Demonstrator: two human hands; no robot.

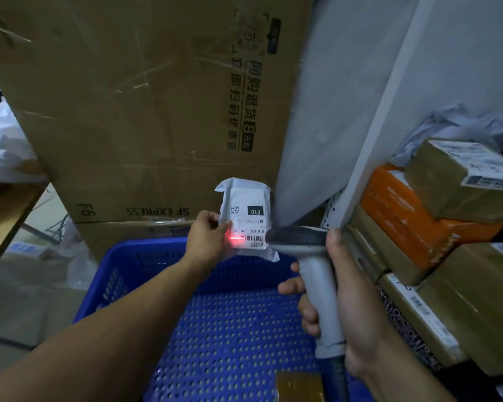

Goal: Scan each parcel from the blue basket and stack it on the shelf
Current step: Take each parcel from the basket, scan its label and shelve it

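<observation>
My left hand point(208, 237) grips a small white mailer parcel point(246, 198) by its left edge, above the far rim of the blue basket point(230, 329). Its label with a barcode faces me. My right hand point(349, 297) is wrapped around the grey handle of a barcode scanner point(308, 262), whose dark head sits just right of the parcel. A red scan line glows across the barcode and my left thumb. A small brown box point(299, 385) lies in the basket's near corner.
A tall SF Express cardboard carton point(145, 111) stands right behind the basket. The white shelf upright point(369, 158) rises at right, with stacked brown boxes point(459, 175) and an orange box point(404, 210) on the shelf. White bags point(0, 140) lie at the far left.
</observation>
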